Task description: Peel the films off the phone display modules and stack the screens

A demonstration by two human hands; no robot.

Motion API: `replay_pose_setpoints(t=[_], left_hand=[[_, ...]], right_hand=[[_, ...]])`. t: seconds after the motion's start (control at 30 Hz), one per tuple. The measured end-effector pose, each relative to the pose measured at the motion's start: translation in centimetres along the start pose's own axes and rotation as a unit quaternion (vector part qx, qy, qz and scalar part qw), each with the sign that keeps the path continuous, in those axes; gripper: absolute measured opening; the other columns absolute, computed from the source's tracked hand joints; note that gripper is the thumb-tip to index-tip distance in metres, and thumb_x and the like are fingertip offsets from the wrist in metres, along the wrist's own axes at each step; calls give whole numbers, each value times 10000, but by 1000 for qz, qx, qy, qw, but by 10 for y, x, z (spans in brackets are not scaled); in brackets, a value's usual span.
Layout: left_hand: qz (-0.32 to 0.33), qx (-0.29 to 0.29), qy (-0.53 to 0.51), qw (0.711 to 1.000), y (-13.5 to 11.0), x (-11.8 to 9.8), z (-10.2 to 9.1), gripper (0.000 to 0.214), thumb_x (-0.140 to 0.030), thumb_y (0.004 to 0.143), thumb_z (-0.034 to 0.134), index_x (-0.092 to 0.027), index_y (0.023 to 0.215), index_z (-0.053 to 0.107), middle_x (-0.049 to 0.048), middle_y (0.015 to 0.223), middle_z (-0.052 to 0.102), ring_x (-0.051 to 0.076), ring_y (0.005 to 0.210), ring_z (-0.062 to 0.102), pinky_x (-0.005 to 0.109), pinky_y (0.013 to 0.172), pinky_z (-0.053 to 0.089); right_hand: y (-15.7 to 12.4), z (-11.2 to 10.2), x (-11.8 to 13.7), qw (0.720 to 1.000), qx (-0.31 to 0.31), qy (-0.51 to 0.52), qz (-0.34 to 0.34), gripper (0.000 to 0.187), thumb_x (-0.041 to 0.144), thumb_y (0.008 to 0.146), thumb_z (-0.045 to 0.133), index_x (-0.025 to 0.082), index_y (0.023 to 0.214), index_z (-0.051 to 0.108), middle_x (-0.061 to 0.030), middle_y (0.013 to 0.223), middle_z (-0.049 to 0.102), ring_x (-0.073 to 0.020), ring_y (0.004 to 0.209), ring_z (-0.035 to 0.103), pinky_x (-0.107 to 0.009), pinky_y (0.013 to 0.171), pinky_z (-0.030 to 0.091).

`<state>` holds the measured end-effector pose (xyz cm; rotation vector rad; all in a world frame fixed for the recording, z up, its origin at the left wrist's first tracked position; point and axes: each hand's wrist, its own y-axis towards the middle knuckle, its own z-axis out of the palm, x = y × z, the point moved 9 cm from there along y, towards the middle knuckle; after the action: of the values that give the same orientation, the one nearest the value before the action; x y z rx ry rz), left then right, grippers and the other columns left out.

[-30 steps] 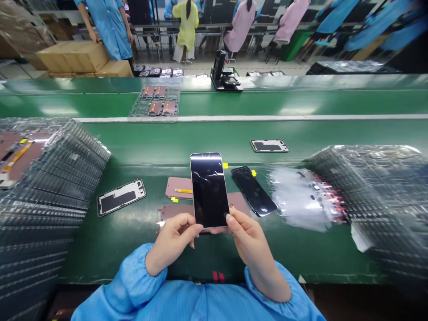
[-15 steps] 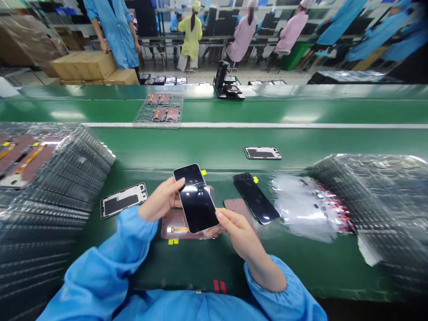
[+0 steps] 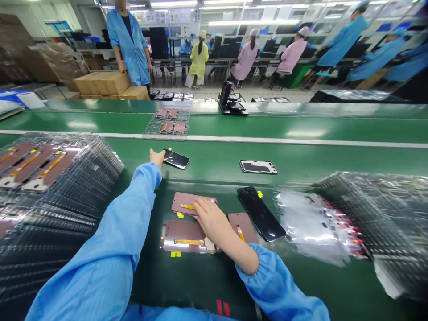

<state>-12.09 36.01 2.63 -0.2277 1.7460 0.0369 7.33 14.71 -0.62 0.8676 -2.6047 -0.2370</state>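
Observation:
My left hand (image 3: 156,157) is stretched far out over the green belt and pinches the near end of a black phone screen (image 3: 176,159), which lies low on the belt. My right hand (image 3: 210,219) rests fingers-down on a pink panel (image 3: 186,203) with an orange flex strip. A second pink panel (image 3: 182,236) lies just below it, and a third one (image 3: 243,227) lies to the right of my wrist. Another black screen (image 3: 261,213) lies further right.
Tall stacks of clear trays stand at the left (image 3: 50,178) and right (image 3: 384,209). A metal frame (image 3: 258,166) lies on the belt, a tray of pink panels (image 3: 169,122) farther back. A heap of plastic film (image 3: 314,223) lies right. Other workers stand beyond the line.
My left hand carried the black screen away from my body and out to the moving belt. My right hand let go of it and came down on the pink panel.

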Motion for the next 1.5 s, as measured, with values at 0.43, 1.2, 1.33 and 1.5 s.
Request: replay_pose_setpoints(t=[0.43,1.2,1.33,1.5], left_hand=[[40,-16,335,941,-173,54,-172,875,-578,693,725,-182,1417,435,193,1462,495,384,1363,440,526,1135,306],[52,9,-212,976,-224,20,-61,722,-393,727,778,-315,1381,482,90,1398,551,337,1203,597,472,1019,487],[4,186,-246,951,-251,13,9,775,-341,674,835,-285,1376,513,114,1429,540,368,1295,515,415,1033,468],[22,307,-274,911,-271,6,43,799,-379,707,812,-270,1422,472,135,1393,566,359,1275,537,427,1055,440]], right_hand=[[7,-1,11,991,-27,-12,-128,410,20,937,344,81,1203,650,-228,1144,694,-319,1018,669,-453,815,561],[-78,-76,-43,722,-174,644,185,608,667,797,648,263,1250,608,-127,1277,651,-312,1116,647,-443,941,543],[-80,-91,-23,783,-158,592,108,662,563,806,716,326,1388,508,-113,1399,572,-300,1234,588,-448,1022,498],[-77,-99,0,896,-107,426,57,590,481,832,724,340,1376,547,-109,1439,532,-320,1319,506,-475,1081,440]])
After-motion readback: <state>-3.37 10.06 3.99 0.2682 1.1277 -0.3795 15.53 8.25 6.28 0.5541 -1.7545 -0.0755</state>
